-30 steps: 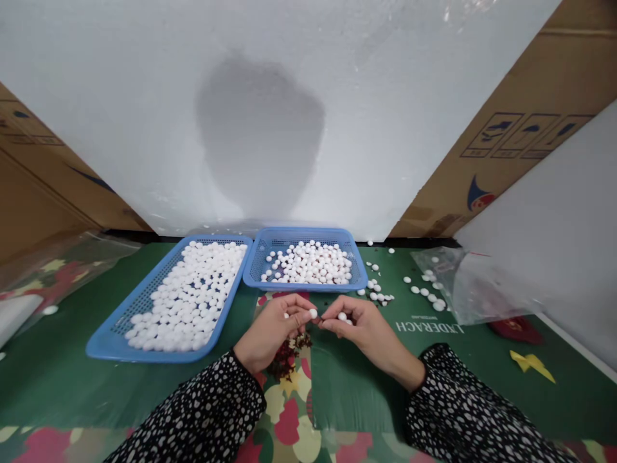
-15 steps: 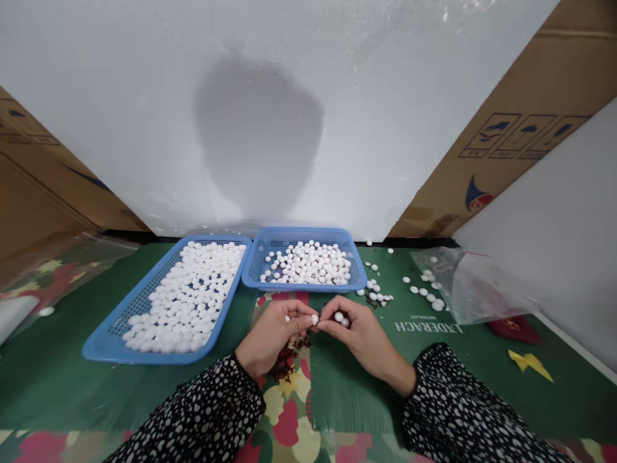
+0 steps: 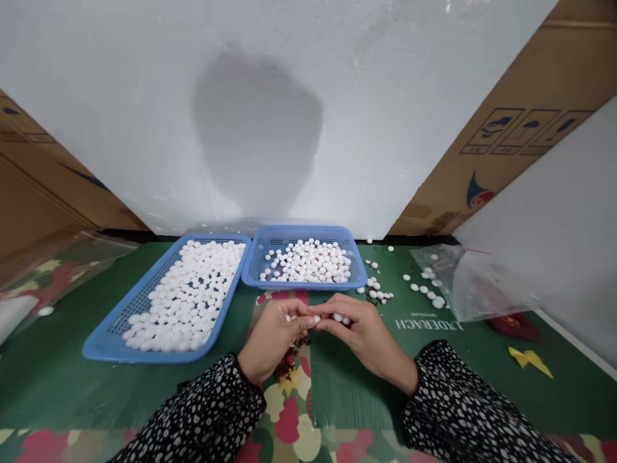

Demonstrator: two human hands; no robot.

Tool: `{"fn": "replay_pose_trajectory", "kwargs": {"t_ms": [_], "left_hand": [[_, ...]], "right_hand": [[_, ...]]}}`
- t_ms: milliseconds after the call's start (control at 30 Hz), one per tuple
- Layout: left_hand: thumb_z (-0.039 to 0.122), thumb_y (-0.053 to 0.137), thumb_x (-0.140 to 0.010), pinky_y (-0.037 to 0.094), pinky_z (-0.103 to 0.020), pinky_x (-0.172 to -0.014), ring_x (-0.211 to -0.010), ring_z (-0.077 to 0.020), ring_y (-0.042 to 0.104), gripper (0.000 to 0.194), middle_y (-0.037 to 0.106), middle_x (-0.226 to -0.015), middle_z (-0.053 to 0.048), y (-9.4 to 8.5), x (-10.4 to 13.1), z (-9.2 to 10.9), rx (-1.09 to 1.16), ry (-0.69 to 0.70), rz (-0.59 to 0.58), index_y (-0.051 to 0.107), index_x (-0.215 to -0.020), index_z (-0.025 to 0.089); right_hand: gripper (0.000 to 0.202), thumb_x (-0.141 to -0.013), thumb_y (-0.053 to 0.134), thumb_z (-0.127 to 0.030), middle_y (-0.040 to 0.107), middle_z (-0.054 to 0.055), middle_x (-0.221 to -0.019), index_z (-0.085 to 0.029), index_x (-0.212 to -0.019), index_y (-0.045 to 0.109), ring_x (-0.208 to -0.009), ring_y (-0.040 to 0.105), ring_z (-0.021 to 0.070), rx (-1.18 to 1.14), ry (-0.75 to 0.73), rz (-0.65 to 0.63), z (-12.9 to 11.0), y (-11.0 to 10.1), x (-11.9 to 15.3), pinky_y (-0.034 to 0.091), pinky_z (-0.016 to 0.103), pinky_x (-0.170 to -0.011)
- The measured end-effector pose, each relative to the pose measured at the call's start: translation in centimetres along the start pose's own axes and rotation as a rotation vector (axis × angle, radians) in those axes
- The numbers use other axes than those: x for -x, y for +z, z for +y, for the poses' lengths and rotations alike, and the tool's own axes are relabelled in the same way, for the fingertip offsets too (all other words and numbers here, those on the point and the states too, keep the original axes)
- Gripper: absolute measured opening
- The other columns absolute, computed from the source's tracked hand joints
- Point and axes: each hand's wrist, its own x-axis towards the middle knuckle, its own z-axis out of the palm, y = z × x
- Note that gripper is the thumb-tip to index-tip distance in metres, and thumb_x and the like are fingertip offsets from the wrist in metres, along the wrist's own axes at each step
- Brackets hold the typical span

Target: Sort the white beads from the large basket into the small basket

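Note:
Fingertips of my left hand (image 3: pixel 272 334) and my right hand (image 3: pixel 359 328) meet in front of the smaller basket, pinching one white ball (image 3: pixel 316 319) between them. More white balls (image 3: pixel 341 318) show in the curl of my right hand, and a few lie within my left fingers. Dark red-brown bits (image 3: pixel 285 368) are heaped on the patterned strip below my left hand. Behind the hands, a blue basket (image 3: pixel 303 285) contains many white balls, some with reddish bits among them. A longer blue basket (image 3: pixel 103 349) on the left is filled with white balls.
Loose white balls (image 3: pixel 423 289) and dark crumbs lie right of the smaller basket. A clear plastic bag (image 3: pixel 475 289), a dark red item (image 3: pixel 515 326) and a yellow piece (image 3: pixel 530 361) are at the right. Another clear bag (image 3: pixel 91 254) lies left. A white panel (image 3: pixel 366 128) rises behind.
My right fingers have closed in further around the pinched ball, nearer my left fingertips, covering more of it. The baskets have stayed in place.

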Motion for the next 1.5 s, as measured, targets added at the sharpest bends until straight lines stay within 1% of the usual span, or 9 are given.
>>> {"fn": "replay_pose_trajectory", "kwargs": {"t_ms": [167, 300, 467, 600, 700, 867, 1000, 1200, 1500], "left_hand": [[0.031, 0.066, -0.079, 0.037, -0.025, -0.063, -0.064, -0.0134, 0.049, 0.018, 0.061, -0.069, -0.001, -0.1, -0.1, 0.9, -0.100, 0.070, 0.005, 0.065, -0.072, 0.015], [0.036, 0.070, -0.077, 0.035, -0.023, -0.057, -0.060, -0.0121, 0.048, 0.026, 0.056, -0.065, 0.003, -0.4, -0.4, 0.6, -0.077, 0.072, 0.046, 0.052, -0.075, 0.018], [0.048, 0.055, -0.088, 0.025, -0.021, -0.045, -0.043, -0.0075, 0.040, 0.030, 0.060, -0.068, 0.003, -0.8, -0.8, 0.0, -0.068, -0.020, 0.045, 0.042, -0.082, 0.021], [0.052, 0.046, -0.092, 0.022, -0.022, -0.047, -0.046, -0.0061, 0.031, 0.038, 0.053, -0.066, 0.003, -1.6, -0.8, 0.6, -0.001, -0.066, 0.032, 0.046, -0.074, 0.018], [0.041, 0.052, -0.091, 0.028, -0.022, -0.052, -0.057, -0.0082, 0.039, 0.028, 0.056, -0.078, 0.000, -2.1, -0.6, 1.3, 0.165, -0.113, -0.048, 0.051, -0.079, 0.016], [0.028, 0.060, -0.086, 0.033, -0.024, -0.060, -0.068, -0.0103, 0.046, 0.018, 0.062, -0.092, -0.005, -2.1, -0.4, 1.2, 0.212, -0.115, -0.125, 0.055, -0.096, 0.014], [0.035, 0.061, -0.087, 0.028, -0.023, -0.053, -0.062, -0.0093, 0.045, 0.023, 0.065, -0.089, -0.004, -1.7, -0.5, 0.4, 0.179, -0.084, -0.120, 0.053, -0.095, 0.016], [0.038, 0.069, -0.081, 0.022, -0.022, -0.050, -0.057, -0.0076, 0.038, 0.029, 0.061, -0.079, -0.001, -1.0, -0.9, -0.6, 0.182, -0.107, -0.070, 0.061, -0.095, 0.014], [0.039, 0.077, -0.073, 0.018, -0.022, -0.049, -0.052, -0.0065, 0.032, 0.033, 0.048, -0.060, 0.005, -0.5, -1.1, -1.1, 0.293, -0.109, -0.052, 0.056, -0.080, 0.014]], "right_hand": [[0.014, -0.099, 0.061, -0.024, 0.062, 0.000, -0.088, -0.025, -0.112, 0.064, -0.077, 0.058, 0.0179, 0.000, 0.027, 0.030, -0.1, 0.3, 0.0, 0.046, 0.028, -0.071], [0.010, -0.099, 0.055, -0.022, 0.059, 0.002, -0.096, -0.023, -0.108, 0.060, -0.086, 0.056, 0.0189, -0.025, 0.020, -0.009, -0.1, 0.8, -0.2, 0.045, 0.030, -0.078], [0.006, -0.094, 0.045, -0.018, 0.053, -0.002, -0.076, -0.019, -0.095, 0.050, -0.051, 0.039, 0.0115, -0.343, 0.262, 0.012, 1.4, 1.4, -0.4, 0.027, 0.019, -0.044], [0.016, -0.089, 0.052, -0.007, 0.052, -0.001, -0.078, -0.019, -0.091, 0.063, -0.063, 0.047, 0.0140, -0.033, 0.134, -0.071, 2.1, 1.1, -0.5, 0.035, 0.022, -0.055], [0.022, -0.090, 0.060, -0.004, 0.051, 0.000, -0.082, -0.022, -0.095, 0.071, -0.074, 0.052, 0.0169, 0.236, -0.012, -0.186, 2.2, 1.1, -0.3, 0.040, 0.025, -0.066], [0.019, -0.092, 0.061, -0.002, 0.051, 0.001, -0.084, -0.019, -0.091, 0.069, -0.078, 0.054, 0.0172, 0.360, -0.053, -0.229, 2.8, 1.6, -0.1, 0.043, 0.026, -0.070], [0.016, -0.093, 0.059, -0.005, 0.053, 0.001, -0.083, -0.018, -0.088, 0.066, -0.074, 0.054, 0.0167, 0.327, -0.037, -0.174, 2.9, 1.1, -0.1, 0.042, 0.025, -0.067], [0.010, -0.093, 0.059, -0.016, 0.060, -0.001, -0.079, -0.020, -0.086, 0.065, -0.069, 0.054, 0.0170, 0.072, 0.092, 0.083, 1.5, 0.0, 0.0, 0.040, 0.025, -0.064], [0.008, -0.089, 0.060, -0.018, 0.059, -0.001, -0.076, -0.019, -0.082, 0.063, -0.065, 0.050, 0.0159, -0.006, 0.104, 0.120, 0.8, 1.1, 0.1, 0.038, 0.024, -0.059]]}}
